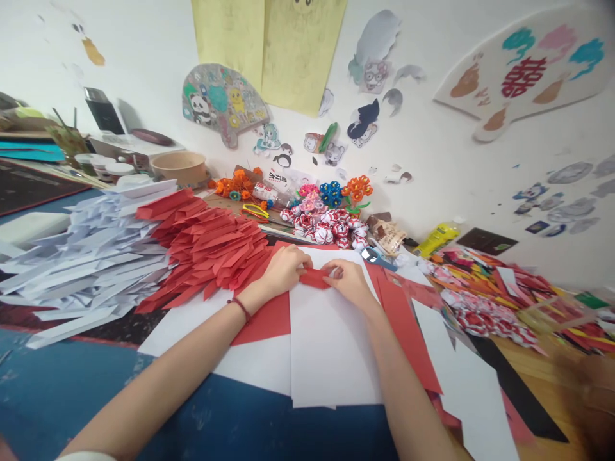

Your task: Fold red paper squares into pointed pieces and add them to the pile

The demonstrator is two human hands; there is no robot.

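A small folded piece of red paper (315, 278) is held above a stack of white sheets (336, 346). My left hand (287, 269) pinches its left end, and my right hand (343, 278) grips its right end between thumb and fingers. Left of my hands lies a large pile of folded red strips (206, 246), beside a pile of folded white strips (106, 256). Red sheets (408, 320) stick out on the right of the white stack.
Red and white paper balls (331, 225) and paper flowers (331, 192) stand along the wall. A beige bowl (179, 166) is at the back left. A yellow bottle (436, 239) and colored paper scraps (494, 275) lie at the right. Another person's blurred hand (593, 384) shows at the right edge.
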